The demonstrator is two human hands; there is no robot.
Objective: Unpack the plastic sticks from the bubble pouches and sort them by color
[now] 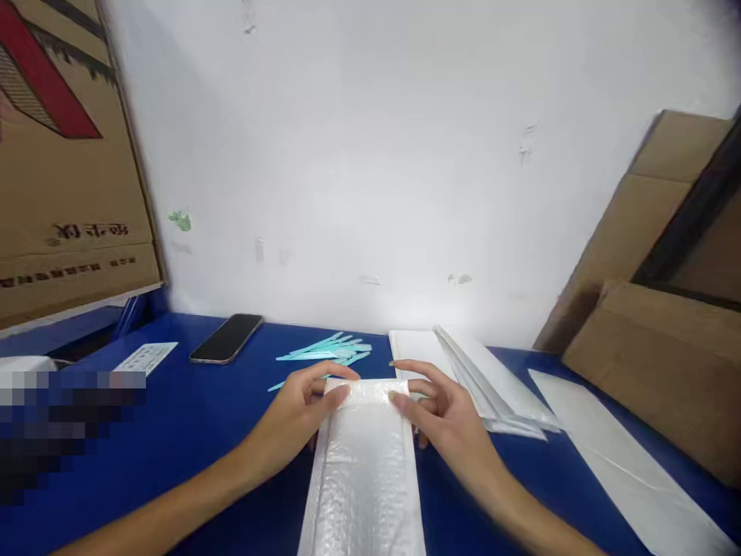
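The padded mailer (370, 483) is cut off below.

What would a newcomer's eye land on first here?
Probably the shiny white padded mailer at bottom centre, its top edge pinched between the left hand and the right hand. Next, the turquoise strips fanned just beyond the left hand, vivid against the dark blue table. Then the big cardboard panel with a red mark, filling the upper left.

Looks like a packing workspace. Shows a bubble mailer (364, 479) in the fingers (336, 398), white envelopes (498, 378) to their right, cardboard (654, 371) farther right.
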